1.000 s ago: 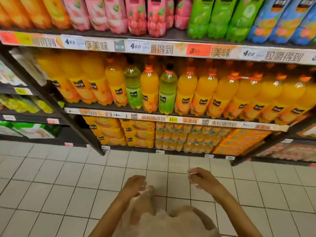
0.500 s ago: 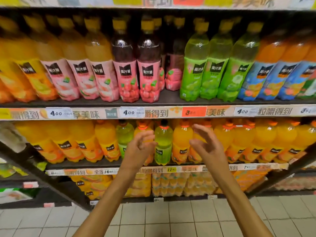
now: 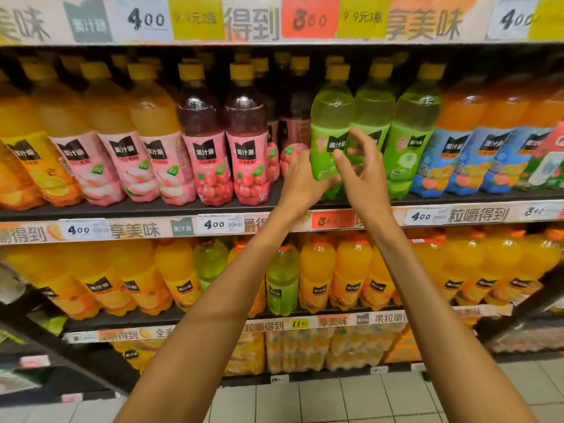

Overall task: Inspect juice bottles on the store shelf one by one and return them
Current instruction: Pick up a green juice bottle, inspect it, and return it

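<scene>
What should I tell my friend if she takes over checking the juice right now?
Left hand: touching the lower left side of the first green bottle, grip not closed.
Right hand: open in front of that bottle, fingers spread, holding nothing.
The bottle stands on the shelf, between the red bottles and two more green ones.
Done: nothing is off the shelf.
Left: take it, look it over, return it, then go on to the others.

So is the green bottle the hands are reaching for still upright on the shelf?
Upright: the green bottle stands cap-up on the shelf, left hand at its base.
</scene>
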Motion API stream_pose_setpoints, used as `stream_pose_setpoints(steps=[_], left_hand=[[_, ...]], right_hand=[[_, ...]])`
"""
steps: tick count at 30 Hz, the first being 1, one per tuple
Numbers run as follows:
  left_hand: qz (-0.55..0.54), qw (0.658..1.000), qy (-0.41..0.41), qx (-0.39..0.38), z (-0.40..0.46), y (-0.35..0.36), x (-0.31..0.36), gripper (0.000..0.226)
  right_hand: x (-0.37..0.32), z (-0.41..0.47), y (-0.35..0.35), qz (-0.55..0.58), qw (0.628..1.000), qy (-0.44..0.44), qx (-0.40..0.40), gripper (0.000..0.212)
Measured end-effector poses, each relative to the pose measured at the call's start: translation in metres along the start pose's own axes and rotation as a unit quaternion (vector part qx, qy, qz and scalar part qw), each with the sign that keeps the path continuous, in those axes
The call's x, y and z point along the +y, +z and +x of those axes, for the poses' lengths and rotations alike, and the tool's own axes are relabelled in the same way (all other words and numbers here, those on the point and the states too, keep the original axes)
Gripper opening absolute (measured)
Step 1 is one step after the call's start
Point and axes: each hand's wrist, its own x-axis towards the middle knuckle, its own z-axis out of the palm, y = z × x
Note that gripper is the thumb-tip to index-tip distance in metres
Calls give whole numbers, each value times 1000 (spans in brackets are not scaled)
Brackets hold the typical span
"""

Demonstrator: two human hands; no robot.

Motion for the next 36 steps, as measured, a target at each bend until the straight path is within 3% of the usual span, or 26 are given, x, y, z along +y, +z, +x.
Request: stream_pose_setpoints(steps=[3, 8, 11, 15, 19, 24, 28, 30, 34, 36], left_hand=[[27, 999, -14, 16, 7, 5, -3, 60], [-68, 998, 14, 3, -20, -6, 3, 48], [-151, 987, 35, -40, -50, -19, 14, 45], [-231, 965, 29, -118, -83, -32, 26, 29], [-345, 928, -56, -133, -110, -21, 18, 23], [-472, 861, -121, -143, -125, -15, 5, 39], [-534, 804, -150, -214, -125, -14, 8, 45], [-514, 810, -161, -232, -126, -11, 11, 45], [-338, 916, -146, -159, -133, 4, 18, 52], [-354, 915, -143, -128, -140, 9, 21, 54]], right_hand=[[-3, 3, -4, 38, 999, 9, 10, 40], [-20, 9, -20, 84, 996, -8, 5, 44], [-35, 12, -27, 132, 990, -29, -37, 49], [-48, 11, -31, 320, 937, 45, -133, 45], [-42, 1, -26, 352, 919, 109, -136, 23], [-22, -4, -38, 460, 864, 161, -129, 26], [-13, -8, -42, 500, 832, 197, -141, 35], [-11, -10, -43, 472, 850, 188, -139, 32], [-11, -15, -44, 393, 896, 163, -130, 29], [-12, -15, -44, 382, 901, 158, -134, 30]])
